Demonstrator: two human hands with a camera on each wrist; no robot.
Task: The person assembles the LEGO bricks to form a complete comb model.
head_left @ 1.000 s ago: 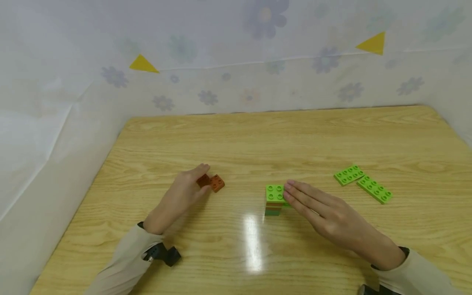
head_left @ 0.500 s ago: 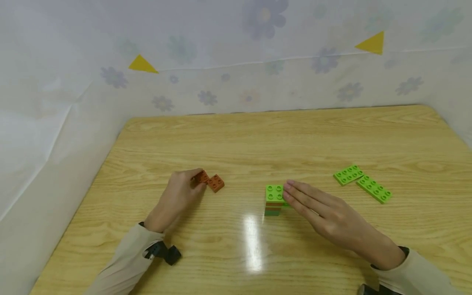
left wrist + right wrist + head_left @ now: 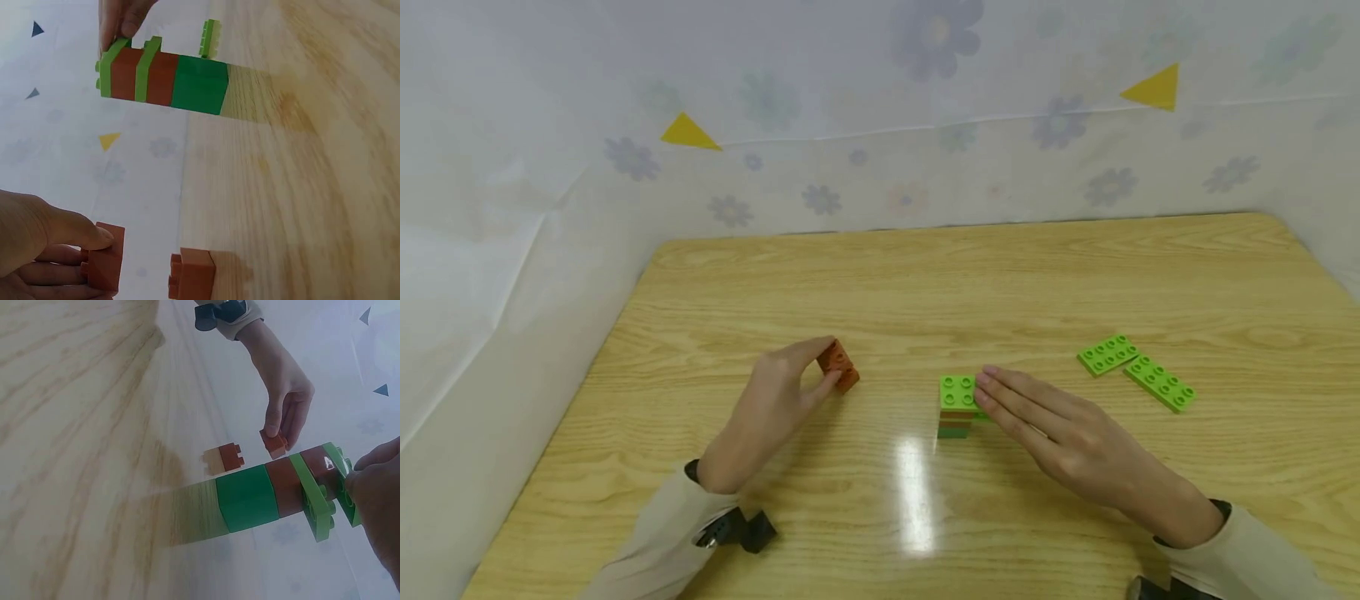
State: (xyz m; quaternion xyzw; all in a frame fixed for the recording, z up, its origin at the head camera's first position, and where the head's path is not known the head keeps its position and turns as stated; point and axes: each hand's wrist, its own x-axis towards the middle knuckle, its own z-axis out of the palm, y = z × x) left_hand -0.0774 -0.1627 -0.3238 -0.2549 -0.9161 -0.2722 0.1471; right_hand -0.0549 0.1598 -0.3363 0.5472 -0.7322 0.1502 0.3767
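Observation:
My left hand pinches a reddish-brown toy brick between thumb and fingers. It is held off the table, and in the left wrist view it stands apart from a second reddish-brown brick resting on the tabletop. To the right rises a brick stack: dark green base brick, then reddish-brown bricks alternating with lime-green plates. My right hand grips the stack's top lime-green plate at its overhanging right end, fingers above and thumb lower down. That hand hides much of the overhang in the head view.
Two loose lime-green plates lie to the right beyond my right hand, close together. All of it rests on a wood-grain table, backed by a pale flowered sheet with yellow triangles. A black wrist camera sits on my left cuff.
My left hand has picked up the left brown brick and shifted it rightward, up over the other one in the head view. The right hand and the stack have stayed put.

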